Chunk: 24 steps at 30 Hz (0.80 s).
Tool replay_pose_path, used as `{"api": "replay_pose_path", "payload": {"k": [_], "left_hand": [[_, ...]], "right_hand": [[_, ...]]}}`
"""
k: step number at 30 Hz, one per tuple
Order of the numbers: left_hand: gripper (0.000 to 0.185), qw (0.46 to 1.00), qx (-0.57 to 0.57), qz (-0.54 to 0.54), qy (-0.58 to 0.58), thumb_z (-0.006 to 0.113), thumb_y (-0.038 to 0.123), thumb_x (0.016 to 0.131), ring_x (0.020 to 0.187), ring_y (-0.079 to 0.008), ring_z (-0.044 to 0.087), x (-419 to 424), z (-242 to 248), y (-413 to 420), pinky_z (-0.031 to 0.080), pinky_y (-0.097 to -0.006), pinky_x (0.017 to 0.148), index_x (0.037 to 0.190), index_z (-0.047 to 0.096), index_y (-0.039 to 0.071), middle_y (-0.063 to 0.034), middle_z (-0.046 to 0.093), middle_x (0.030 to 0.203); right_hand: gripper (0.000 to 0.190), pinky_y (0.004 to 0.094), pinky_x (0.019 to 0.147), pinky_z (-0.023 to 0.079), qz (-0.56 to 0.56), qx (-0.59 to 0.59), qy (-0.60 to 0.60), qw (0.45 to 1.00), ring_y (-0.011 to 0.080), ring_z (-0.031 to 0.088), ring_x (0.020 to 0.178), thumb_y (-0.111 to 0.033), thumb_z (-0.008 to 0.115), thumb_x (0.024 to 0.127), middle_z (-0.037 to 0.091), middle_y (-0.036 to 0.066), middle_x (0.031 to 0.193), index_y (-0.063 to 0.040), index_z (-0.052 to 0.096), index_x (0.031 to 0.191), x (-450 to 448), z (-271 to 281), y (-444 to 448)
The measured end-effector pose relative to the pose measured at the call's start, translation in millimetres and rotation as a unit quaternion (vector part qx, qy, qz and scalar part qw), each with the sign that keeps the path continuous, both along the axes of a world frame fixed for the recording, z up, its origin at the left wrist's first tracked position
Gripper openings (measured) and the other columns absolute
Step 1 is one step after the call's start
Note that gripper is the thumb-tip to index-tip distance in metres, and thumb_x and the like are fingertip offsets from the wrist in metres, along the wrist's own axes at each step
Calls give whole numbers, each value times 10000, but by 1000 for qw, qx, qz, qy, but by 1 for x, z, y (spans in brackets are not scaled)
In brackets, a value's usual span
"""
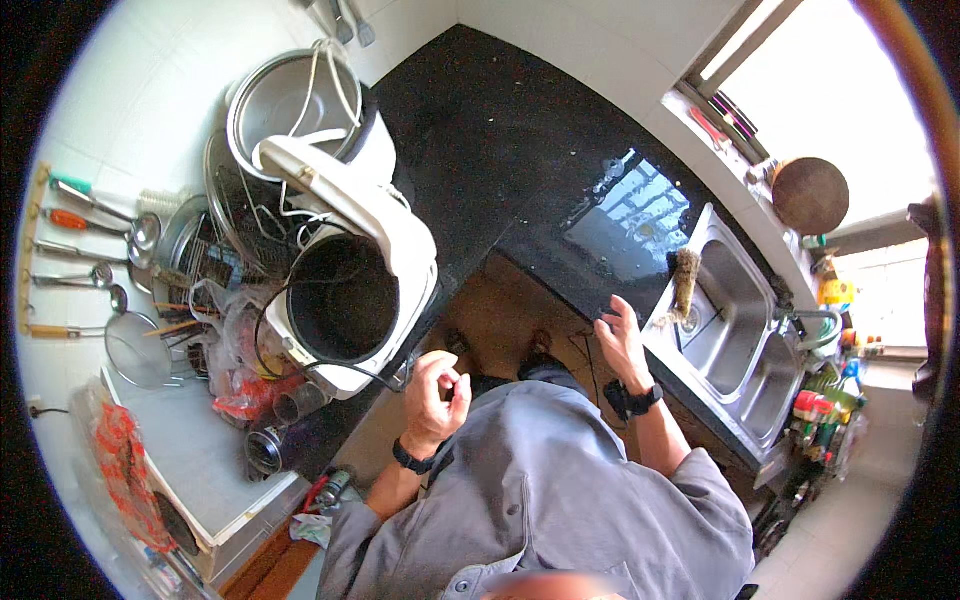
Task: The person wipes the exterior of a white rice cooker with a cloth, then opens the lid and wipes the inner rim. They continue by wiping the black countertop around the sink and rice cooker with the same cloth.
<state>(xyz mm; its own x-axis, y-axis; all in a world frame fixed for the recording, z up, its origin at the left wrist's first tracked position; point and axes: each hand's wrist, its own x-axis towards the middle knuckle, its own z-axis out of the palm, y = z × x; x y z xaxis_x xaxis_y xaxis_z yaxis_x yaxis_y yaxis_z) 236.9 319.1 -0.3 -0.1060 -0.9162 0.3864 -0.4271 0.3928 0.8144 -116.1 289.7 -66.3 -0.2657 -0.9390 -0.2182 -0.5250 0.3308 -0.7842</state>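
My left hand (437,397) is half curled beside the front of a white rice cooker (411,225). A black cord (330,365) loops over the cooker and ends close to my fingertips; whether they touch it is hard to tell. The cooker's lid stands raised over a dark inner pot (345,300). Over the edge of the black countertop (480,135), my right hand (624,345) hangs with its fingers apart and nothing in them. It is left of the double-bowl steel sink (731,315), near a brown fibrous scrubber (685,285) on the sink rim.
Behind the cooker stands a second white cooker with a steel pot (296,105). Plastic bags (247,352) and a steel rack crowd the left. Ladles and a strainer (139,349) hang on the wall. Water pools (630,217) by the sink; bottles (825,397) stand beyond it.
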Motion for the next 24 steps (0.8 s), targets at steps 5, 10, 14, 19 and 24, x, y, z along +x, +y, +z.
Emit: {"api": "replay_pose_path", "payload": {"k": [5,10,14,19,24], "left_hand": [[466,996,-9,-57,-70,702,8,871,754,-169,626,-77,7,-24,543,-248,628,1297,513,-5,-179,565,1250],[706,967,34,-115,-223,728,140,877,1155,-361,600,-178,-18,-46,529,-418,996,1470,380,-16,-255,426,1445],[869,910,135,-187,-345,704,265,903,1416,-510,339,-254,-49,-48,380,-507,1155,1563,209,-5,-343,188,1581],[939,905,91,-235,-342,713,374,895,1439,-561,256,-348,-93,-51,310,-556,1185,1588,177,37,-376,133,1595],[1006,895,47,-266,-354,677,543,888,1481,-549,177,-431,-138,-65,243,-596,1195,1608,166,60,-337,104,1629]], "right_hand": [[664,384,998,496,-116,-18,-84,989,266,614,1164,-171,676,938,551,218,1386,0,377,1505,-71,-21,60],[638,341,1007,476,-230,5,-147,962,218,594,1157,-87,628,954,495,190,1453,23,356,1520,-148,-29,133],[639,380,1026,467,-299,-16,-145,943,273,580,1210,-113,617,965,477,223,1450,37,336,1518,-193,-41,188],[640,378,1033,478,-406,-35,-149,901,271,583,1216,-104,641,964,449,216,1468,13,347,1520,-212,-53,248],[634,394,1033,480,-478,2,-88,874,278,577,1225,-136,643,967,451,215,1466,2,358,1516,-189,-51,302]]}}
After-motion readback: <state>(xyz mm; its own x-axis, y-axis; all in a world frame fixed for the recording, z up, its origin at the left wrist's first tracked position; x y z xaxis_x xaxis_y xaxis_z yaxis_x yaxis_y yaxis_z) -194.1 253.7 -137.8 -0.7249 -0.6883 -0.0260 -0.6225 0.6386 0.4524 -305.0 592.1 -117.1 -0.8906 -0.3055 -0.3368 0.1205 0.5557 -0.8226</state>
